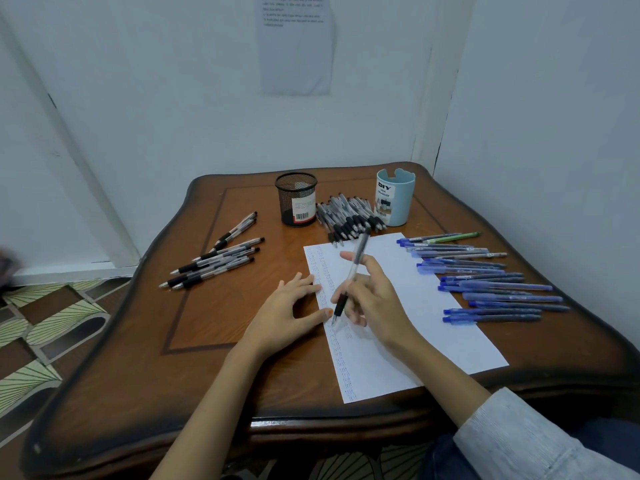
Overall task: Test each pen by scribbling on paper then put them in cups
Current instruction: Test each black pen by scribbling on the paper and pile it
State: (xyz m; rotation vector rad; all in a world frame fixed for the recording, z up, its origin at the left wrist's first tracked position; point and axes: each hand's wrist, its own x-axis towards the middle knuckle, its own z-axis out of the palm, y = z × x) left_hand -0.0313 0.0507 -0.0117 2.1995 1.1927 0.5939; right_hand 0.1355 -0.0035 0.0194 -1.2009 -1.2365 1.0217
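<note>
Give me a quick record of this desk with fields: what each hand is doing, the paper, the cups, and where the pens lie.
right hand: grips a black-grip pen, tip down at the paper
left hand: fingers spread, resting on the paper's left edge
paper: white sheet, scribble columns down its left side
cups: black mesh cup and light blue cup, upright at the far side, no pens sticking out
pens: black pile between the cups; black group on the table, left of the paper; blue row to its right
</note>
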